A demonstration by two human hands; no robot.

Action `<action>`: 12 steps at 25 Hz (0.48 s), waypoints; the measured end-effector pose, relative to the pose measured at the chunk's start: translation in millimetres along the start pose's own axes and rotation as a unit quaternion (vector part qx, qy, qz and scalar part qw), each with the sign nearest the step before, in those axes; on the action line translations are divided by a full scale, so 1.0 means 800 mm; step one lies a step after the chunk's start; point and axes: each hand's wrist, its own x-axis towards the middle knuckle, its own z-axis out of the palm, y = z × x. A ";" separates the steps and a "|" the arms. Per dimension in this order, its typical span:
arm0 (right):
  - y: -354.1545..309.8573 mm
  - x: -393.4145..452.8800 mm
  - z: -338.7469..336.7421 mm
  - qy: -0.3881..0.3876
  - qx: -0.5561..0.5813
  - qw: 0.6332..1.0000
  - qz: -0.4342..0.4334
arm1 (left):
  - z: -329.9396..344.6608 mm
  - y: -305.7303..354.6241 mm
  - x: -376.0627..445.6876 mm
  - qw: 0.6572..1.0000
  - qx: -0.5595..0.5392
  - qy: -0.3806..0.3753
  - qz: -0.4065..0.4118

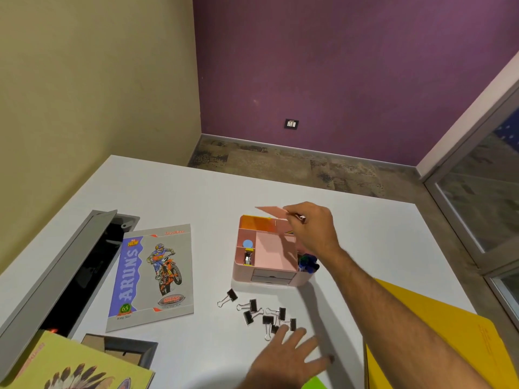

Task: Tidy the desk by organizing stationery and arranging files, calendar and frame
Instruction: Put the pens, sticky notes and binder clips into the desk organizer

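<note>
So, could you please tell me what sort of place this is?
Probably a small office or study room: a white desk holding a pink organizer, binder clips and a yellow folder, near a wall socket.

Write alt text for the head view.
A right hand pinches a pink card above a pink desk organizer while the open left hand reaches scattered binder clips on a white desk.

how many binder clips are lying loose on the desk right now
8 binder clips at least, scattered on the white desk in front of the pink organizer, the nearest ones by the left hand fingertips. Some overlap, so another may be hidden.
</note>
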 end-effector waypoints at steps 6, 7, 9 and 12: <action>-0.012 -0.004 0.020 -0.078 -0.075 0.994 -0.027 | 0.025 0.000 0.005 0.992 0.119 0.044 -0.012; -0.014 -0.004 0.023 -0.088 -0.086 0.992 -0.022 | 0.026 -0.001 0.006 0.989 0.140 0.038 -0.018; -0.018 0.000 0.030 -0.098 -0.098 0.990 -0.013 | 0.021 -0.003 0.007 0.988 0.147 0.019 -0.032; -0.026 0.008 0.037 -0.114 -0.104 0.988 -0.018 | 0.004 -0.007 0.009 0.991 0.093 -0.077 -0.062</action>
